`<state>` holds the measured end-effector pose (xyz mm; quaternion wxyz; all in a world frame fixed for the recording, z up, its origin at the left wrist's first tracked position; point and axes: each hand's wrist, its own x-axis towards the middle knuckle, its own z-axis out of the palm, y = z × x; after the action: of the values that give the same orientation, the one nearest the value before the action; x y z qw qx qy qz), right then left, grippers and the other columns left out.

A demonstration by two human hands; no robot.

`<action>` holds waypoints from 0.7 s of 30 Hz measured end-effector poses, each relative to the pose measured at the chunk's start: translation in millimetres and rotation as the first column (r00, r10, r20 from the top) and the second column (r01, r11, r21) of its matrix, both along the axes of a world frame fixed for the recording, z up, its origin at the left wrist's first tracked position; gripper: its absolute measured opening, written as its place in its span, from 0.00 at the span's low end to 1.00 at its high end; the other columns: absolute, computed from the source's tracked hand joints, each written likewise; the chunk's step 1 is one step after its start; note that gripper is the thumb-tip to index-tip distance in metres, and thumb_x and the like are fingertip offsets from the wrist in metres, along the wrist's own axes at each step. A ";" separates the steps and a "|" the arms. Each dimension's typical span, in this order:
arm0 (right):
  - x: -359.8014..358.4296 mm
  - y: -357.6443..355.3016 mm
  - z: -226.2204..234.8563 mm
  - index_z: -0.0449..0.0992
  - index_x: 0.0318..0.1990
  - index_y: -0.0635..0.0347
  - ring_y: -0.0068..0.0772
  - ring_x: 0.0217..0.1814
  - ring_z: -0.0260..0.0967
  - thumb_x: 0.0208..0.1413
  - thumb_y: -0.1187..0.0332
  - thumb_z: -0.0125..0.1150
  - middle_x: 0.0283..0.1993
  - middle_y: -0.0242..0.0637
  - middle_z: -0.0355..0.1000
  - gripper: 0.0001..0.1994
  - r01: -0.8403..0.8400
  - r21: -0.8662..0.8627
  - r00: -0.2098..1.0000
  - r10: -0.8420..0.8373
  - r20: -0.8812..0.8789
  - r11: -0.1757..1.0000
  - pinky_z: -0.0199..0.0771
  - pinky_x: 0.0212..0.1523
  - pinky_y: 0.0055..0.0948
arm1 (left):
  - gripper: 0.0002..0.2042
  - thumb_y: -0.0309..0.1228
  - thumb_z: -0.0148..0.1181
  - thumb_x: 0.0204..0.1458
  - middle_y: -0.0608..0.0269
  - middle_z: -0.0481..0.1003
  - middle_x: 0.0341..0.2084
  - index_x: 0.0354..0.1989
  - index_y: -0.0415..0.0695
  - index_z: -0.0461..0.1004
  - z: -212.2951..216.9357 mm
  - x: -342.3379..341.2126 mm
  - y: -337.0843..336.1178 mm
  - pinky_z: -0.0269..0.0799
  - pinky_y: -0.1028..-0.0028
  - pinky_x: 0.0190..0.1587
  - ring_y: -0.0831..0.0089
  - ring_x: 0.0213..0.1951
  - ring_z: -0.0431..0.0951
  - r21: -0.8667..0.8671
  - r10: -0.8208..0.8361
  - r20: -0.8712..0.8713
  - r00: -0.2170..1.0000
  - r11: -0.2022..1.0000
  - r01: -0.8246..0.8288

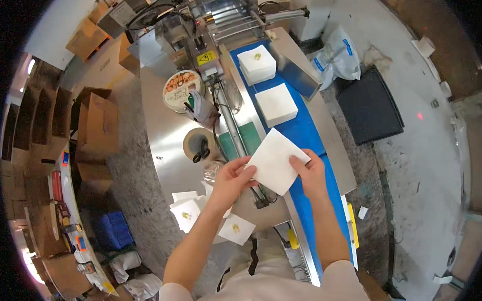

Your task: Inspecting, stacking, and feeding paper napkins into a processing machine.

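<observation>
Both my hands hold a white square paper napkin, or a thin stack of them, tilted above the edge of the blue conveyor belt. My left hand pinches its lower left side, thumb on top. At the right corner my right hand grips it the same way; the fingers beneath are partly hidden. Farther along the belt sit a plain white napkin stack and another stack with a gold mark on top. Beside my left forearm lie loose napkins and a single napkin, both gold-marked.
Left of the belt, the steel table bears a round tub, a tape roll, black scissors and a metal bar. A machine stands at the far end. Cardboard boxes line the left; a black crate lies right.
</observation>
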<state>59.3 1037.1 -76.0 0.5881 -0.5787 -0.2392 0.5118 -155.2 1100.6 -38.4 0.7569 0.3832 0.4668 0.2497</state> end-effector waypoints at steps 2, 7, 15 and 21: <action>0.1 1.7 2.9 0.74 0.47 0.66 0.25 0.38 0.76 0.55 0.70 0.65 0.39 0.37 0.78 0.14 -0.027 -0.051 0.998 0.024 -0.060 0.998 0.77 0.35 0.25 | 0.18 0.29 0.58 0.59 0.61 0.78 0.43 0.56 0.36 0.68 -9.2 2.5 9.4 0.78 0.76 0.41 0.76 0.41 0.79 0.039 0.021 -0.012 1.000 0.999 -0.021; 4.4 5.9 -0.2 0.73 0.51 0.67 0.28 0.38 0.78 0.55 0.68 0.65 0.42 0.39 0.78 0.18 -0.156 -0.139 0.985 0.143 -0.101 0.978 0.80 0.33 0.28 | 0.18 0.28 0.58 0.59 0.59 0.79 0.43 0.56 0.35 0.68 -14.2 7.4 20.3 0.76 0.77 0.39 0.76 0.40 0.79 0.120 0.038 -0.037 0.999 0.992 -0.033; 34.2 133.4 -59.1 0.73 0.47 0.68 0.28 0.33 0.75 0.57 0.65 0.62 0.38 0.38 0.75 0.16 0.222 0.026 0.964 -0.215 -0.156 0.975 0.79 0.32 0.27 | 0.18 0.30 0.58 0.59 0.58 0.78 0.43 0.56 0.35 0.67 -26.1 -9.1 -10.2 0.73 0.76 0.42 0.75 0.42 0.78 0.119 0.125 -0.031 0.992 0.986 -0.120; 45.5 162.5 -114.0 0.75 0.38 0.73 0.29 0.23 0.73 0.56 0.67 0.61 0.30 0.43 0.77 0.13 0.213 -0.171 0.958 -0.171 0.228 0.962 0.75 0.23 0.26 | 0.18 0.30 0.57 0.60 0.56 0.78 0.43 0.55 0.35 0.67 -57.8 -36.3 -64.6 0.73 0.75 0.44 0.73 0.43 0.78 -0.007 0.072 -0.078 0.994 0.997 -0.073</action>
<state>104.8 1199.6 -190.0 0.5473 -0.7049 -0.1918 0.4084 -191.5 1036.0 -96.2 0.7304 0.3717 0.5108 0.2597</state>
